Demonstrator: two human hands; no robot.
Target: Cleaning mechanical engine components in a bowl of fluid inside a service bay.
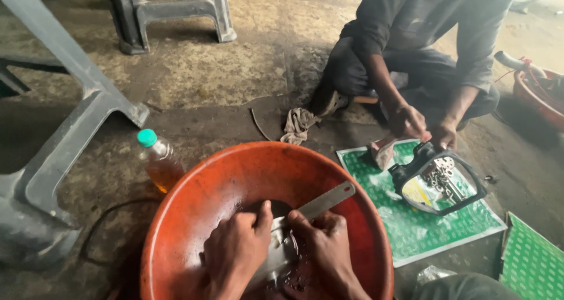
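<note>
Both my hands are inside a large orange basin (194, 218) on the floor. My left hand (235, 253) and my right hand (326, 250) together grip a greasy metal part (281, 248) low in the basin. A flat metal blade (326, 202) sticks out up and to the right from between my hands; I cannot tell which hand holds it. Dark oily liquid lies at the basin's bottom, mostly hidden by my hands.
A plastic bottle (160, 162) of amber liquid with a green cap stands left of the basin. Across from me a squatting person (423, 47) handles a black-framed part (440, 182) on a green mat (423, 223). A rag (298, 125) lies on the floor. Grey plastic stool legs (88, 88) stand at the left.
</note>
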